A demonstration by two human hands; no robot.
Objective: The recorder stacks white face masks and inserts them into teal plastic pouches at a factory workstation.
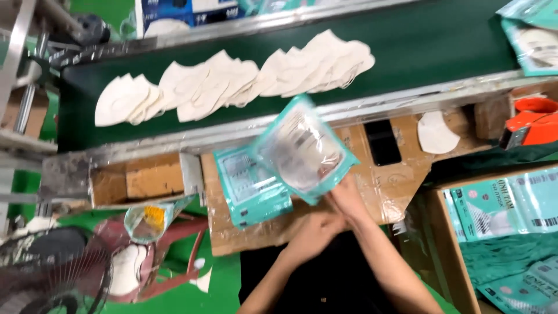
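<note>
here right hand [349,200] holds pouch [303,150]

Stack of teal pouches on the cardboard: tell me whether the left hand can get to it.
Probably yes. The left hand sits just right of the stack of teal pouches, with only bare cardboard between. The right hand holds its pouch above, not blocking.

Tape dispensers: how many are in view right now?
1: an orange tape dispenser sits at the right edge, just below the conveyor rail. Others may lie outside the frame.
</note>
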